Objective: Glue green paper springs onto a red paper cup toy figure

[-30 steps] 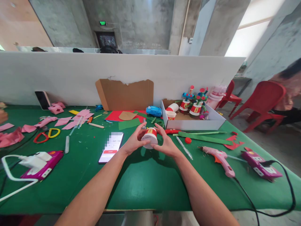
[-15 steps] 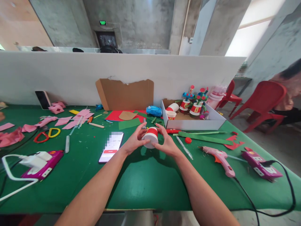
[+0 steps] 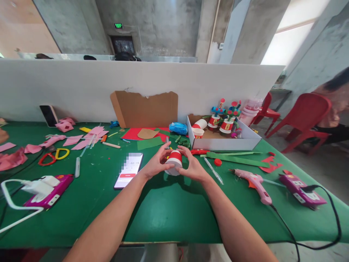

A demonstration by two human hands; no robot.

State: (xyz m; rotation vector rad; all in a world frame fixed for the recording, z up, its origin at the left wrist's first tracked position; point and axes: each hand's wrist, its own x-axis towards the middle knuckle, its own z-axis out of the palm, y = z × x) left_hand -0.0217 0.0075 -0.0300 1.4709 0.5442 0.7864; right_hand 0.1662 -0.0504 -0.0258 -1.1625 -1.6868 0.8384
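Observation:
Between my two hands is a small paper cup (image 3: 174, 157) with a red band, its white wider end tilted toward me. My left hand (image 3: 156, 162) grips the cup's left side, fingers curled round it. On the opposite side my right hand (image 3: 195, 166) holds it, thumb low near the white end. Part of the cup is covered by my fingers. A phone (image 3: 130, 170) with a running timer lies left of my left hand. Behind the hands rest green spiral strips (image 3: 183, 142) and a red-handled tool (image 3: 200, 151).
At the back right, a white box (image 3: 226, 144) holds cups and decorated cup figures. A pink glue gun (image 3: 255, 183) and a purple power strip (image 3: 301, 191) with a cord lie at right. Scissors (image 3: 56, 156), pink scraps and another power strip (image 3: 58, 191) are at left.
The cup has tilted slightly between my hands, showing a little less of its white end. Both hands stay almost in place. The phone's timer has advanced a second.

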